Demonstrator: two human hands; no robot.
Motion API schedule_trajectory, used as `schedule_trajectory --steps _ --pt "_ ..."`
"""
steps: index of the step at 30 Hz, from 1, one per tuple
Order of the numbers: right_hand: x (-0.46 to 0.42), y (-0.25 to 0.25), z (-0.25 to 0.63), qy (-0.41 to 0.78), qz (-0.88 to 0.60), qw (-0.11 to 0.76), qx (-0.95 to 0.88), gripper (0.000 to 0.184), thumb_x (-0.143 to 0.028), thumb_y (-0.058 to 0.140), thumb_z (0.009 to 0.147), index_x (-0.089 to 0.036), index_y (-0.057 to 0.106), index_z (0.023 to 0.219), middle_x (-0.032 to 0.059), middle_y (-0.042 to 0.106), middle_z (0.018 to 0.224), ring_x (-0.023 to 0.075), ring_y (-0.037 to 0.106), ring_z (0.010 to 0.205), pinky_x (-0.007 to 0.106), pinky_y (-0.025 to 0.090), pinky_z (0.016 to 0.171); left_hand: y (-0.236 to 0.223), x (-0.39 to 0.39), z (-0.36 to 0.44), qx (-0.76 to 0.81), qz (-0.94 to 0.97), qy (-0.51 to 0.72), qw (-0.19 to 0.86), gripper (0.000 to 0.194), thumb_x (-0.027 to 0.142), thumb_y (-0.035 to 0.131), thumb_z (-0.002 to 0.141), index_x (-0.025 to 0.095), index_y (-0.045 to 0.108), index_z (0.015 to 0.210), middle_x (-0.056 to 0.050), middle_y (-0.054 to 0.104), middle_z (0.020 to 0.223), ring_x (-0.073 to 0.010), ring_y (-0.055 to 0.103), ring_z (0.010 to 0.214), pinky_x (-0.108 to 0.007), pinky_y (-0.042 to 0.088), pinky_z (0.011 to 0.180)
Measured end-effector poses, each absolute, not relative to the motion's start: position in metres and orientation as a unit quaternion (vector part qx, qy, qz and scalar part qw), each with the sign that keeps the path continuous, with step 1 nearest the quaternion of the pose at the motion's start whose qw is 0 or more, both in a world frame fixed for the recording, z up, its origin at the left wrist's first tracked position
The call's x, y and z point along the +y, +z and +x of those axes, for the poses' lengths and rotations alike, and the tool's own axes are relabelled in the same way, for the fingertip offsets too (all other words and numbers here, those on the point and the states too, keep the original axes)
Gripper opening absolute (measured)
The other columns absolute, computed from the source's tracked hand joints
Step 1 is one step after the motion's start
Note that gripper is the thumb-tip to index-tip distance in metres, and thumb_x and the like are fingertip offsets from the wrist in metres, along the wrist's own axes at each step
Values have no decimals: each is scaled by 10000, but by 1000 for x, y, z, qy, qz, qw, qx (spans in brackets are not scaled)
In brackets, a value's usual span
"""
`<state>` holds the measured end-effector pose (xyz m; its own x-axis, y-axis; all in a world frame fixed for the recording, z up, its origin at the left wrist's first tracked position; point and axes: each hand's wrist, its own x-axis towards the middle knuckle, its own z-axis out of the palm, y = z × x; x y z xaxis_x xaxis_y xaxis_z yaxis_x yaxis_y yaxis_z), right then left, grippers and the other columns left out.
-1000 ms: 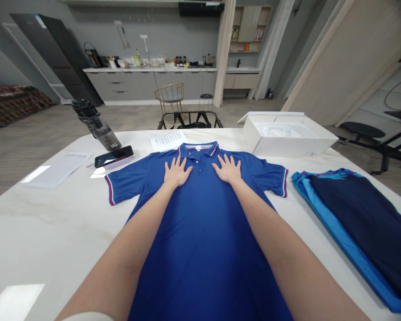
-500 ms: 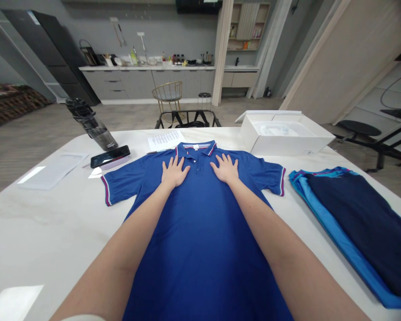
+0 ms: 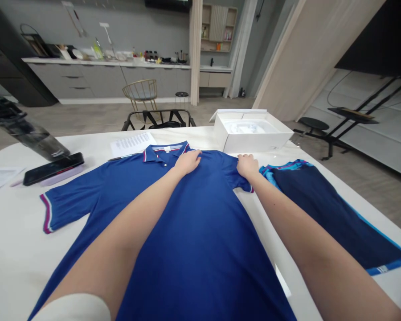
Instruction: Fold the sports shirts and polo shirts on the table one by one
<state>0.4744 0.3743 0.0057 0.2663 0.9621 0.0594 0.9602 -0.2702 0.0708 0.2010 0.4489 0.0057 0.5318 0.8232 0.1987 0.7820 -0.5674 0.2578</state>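
A blue polo shirt (image 3: 194, 223) lies spread face up on the white table, its collar at the far side and its sleeves out to both sides. My left hand (image 3: 188, 162) is at the shoulder beside the collar, its fingers bent together on the fabric. Over at the sleeve on the right, my right hand (image 3: 247, 166) has its fingers curled round the cloth; the fingertips are partly hidden. To the right of that hand lies a stack of folded shirts (image 3: 321, 205), navy on top with bright blue beneath.
An open white box (image 3: 254, 133) stands at the back right. At the left are a dark bottle (image 3: 30, 129), a phone (image 3: 53, 169) and papers (image 3: 0, 178). Behind the collar lie a printed sheet (image 3: 132, 141) and a pen (image 3: 122, 157). A chair (image 3: 160, 119) stands beyond the far edge.
Both hands have moved right from lying flat on the chest: the left to the shoulder by the collar, the right onto the sleeve. The view has turned right.
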Motion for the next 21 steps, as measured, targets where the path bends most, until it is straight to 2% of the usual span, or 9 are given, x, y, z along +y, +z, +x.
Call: schedule_trajectory --steps 3,7,11,15,18,21 --pt "374 13 491 32 787 69 612 444 -133 408 927 -128 675 1282 225 625 1317 349 491 1254 510 431 997 5 474 242 474 864 134 106 382 344 470 1006 265 608 1353 -108 700 1259 -270 668 1136 -375 496 1005" --pt "380 21 505 22 787 108 607 410 -157 474 914 -146 687 1265 202 628 1328 361 478 1278 563 393 1031 -1 500 274 467 865 95 158 396 359 558 959 261 655 1330 -112 679 1322 -274 640 1209 -363 471 1059" --pt "384 24 514 0 794 113 597 350 -229 520 932 -177 702 1226 178 637 1338 366 477 1296 601 359 1053 -10 510 285 482 852 99 176 404 310 581 934 225 663 1321 -153 668 1328 -308 646 1201 -408 481 1045" --pt "383 30 515 -20 793 102 600 311 -317 520 962 -175 711 1162 185 682 1256 372 519 1271 612 371 1039 -15 511 286 496 840 120 183 316 281 606 904 235 715 1198 -121 704 1247 -272 663 1146 -369 492 1021" --pt "378 51 510 -33 785 56 616 282 -333 522 985 -182 684 1159 164 716 1167 336 604 1170 551 418 1015 -16 507 282 505 817 172 220 266 238 618 879 224 731 1120 -99 736 1144 -233 678 1070 -332 503 987" --pt "368 88 493 -119 743 -31 658 175 -293 578 972 -178 675 1062 116 735 1013 243 671 958 378 497 895 -12 500 274 500 782 239 286 177 181 637 853 198 734 1000 -77 753 975 -197 696 933 -302 523 913"
